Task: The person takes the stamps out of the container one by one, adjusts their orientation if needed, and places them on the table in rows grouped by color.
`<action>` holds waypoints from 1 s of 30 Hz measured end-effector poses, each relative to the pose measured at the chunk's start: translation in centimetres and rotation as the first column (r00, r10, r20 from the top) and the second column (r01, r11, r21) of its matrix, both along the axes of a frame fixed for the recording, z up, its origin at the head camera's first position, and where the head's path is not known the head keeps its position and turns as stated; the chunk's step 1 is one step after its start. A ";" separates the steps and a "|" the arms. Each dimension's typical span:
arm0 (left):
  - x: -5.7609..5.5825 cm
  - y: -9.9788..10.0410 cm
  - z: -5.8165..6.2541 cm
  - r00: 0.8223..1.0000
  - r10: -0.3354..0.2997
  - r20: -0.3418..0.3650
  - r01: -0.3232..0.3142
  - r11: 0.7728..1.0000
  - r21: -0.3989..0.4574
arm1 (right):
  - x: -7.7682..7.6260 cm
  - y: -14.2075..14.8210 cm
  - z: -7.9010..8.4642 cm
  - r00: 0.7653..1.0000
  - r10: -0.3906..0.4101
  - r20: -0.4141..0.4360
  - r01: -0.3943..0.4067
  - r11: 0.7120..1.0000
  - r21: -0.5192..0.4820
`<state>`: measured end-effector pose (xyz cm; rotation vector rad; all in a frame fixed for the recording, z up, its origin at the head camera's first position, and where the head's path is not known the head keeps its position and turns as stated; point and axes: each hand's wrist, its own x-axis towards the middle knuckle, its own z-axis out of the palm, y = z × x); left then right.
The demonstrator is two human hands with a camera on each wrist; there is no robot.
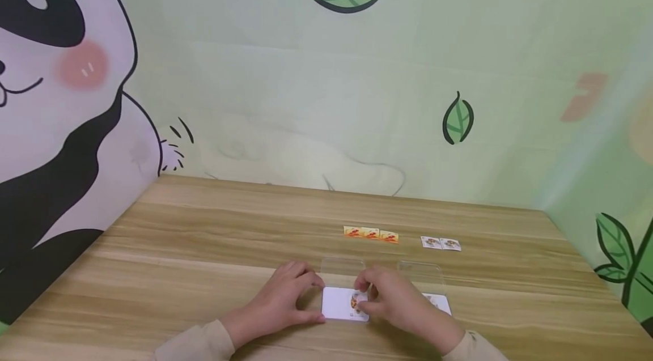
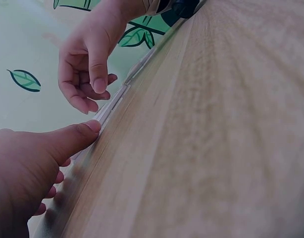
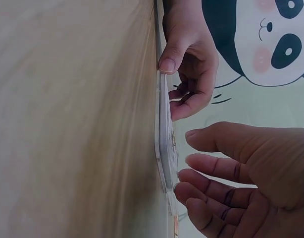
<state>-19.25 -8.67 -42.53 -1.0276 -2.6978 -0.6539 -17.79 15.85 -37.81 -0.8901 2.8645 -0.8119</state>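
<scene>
A shallow white box [image 1: 336,303] lies on the table with a small picture card [image 1: 355,305] at its right end. My left hand [image 1: 280,300] grips the box's left end, the thumb at the near corner and the fingers at the far one. Over the right end is my right hand [image 1: 393,297], with thumb and fingertips right above the picture card. In the right wrist view, the fingers of the right hand [image 3: 226,183] are loosely bent and apart, beside the box's edge [image 3: 164,134]. The left hand's thumb [image 2: 82,131] meets the box's edge in the left wrist view.
A second box with a picture card [image 1: 437,302] is partly hidden behind my right hand. Clear lids [image 1: 343,266] stand beyond both boxes. Farther back lie three orange-and-yellow cards [image 1: 370,234] in a row and two white picture cards [image 1: 441,243]. A printed backdrop [image 1: 255,94] borders the wooden table.
</scene>
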 end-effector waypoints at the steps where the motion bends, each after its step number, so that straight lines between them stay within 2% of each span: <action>1: 0.0 0.0 0.0 1.000 0.001 -0.004 -0.001 1.000 0.000 | 0.0 0.0 0.0 1.000 -0.003 0.000 0.003 1.000 0.006; 11: -0.1 0.0 0.0 1.000 0.001 -0.026 -0.002 1.000 -0.005 | 0.1 -0.1 -0.5 1.000 -0.012 -0.001 0.012 1.000 0.011; 30: 0.1 0.1 0.2 1.000 0.007 0.003 -0.007 1.000 -0.002 | 0.2 -0.2 -0.5 0.999 -0.046 0.013 0.046 0.999 0.027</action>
